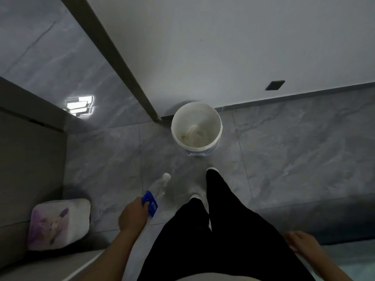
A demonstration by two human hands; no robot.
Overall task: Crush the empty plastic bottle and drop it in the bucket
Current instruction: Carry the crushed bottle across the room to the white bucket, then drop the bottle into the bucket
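My left hand (133, 217) grips a clear plastic bottle (159, 186) around its blue label, with the white cap pointing away from me toward the floor ahead. The bottle looks round and uncrushed. A white bucket (215, 120) stands on the grey tiled floor ahead, at the foot of the wall, its mouth open upward with some pale material at the bottom. My right hand (302, 243) hangs at the lower right beside my leg, fingers loosely apart and holding nothing.
My legs in black trousers (221, 226) and white shoes stand between me and the bucket. A grey sofa (30, 169) with a purple-printed cushion (58, 223) is on the left. A dark door frame (113, 57) meets the floor left of the bucket.
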